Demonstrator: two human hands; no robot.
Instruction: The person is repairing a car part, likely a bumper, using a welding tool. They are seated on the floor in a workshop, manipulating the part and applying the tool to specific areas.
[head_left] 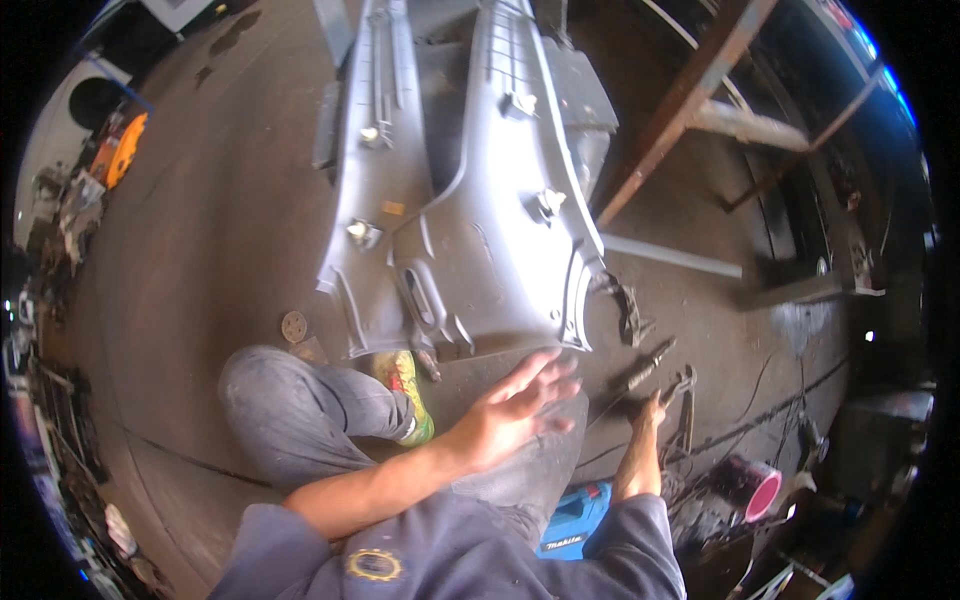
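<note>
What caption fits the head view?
Left hand open by the near end of a grey panel, right hand down at a clamp.

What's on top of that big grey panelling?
Four pale-tipped clips and a small tan patch are visible on the grey panelling. Its underside is hidden from this view.

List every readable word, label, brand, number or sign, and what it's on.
Blue item: white brand lettering, legible but not copied here.
Shirt badge: yellow gear-shaped emblem; any text too blurred to read.
Small yellow patch on the grey panel: any print too small to read.
</note>
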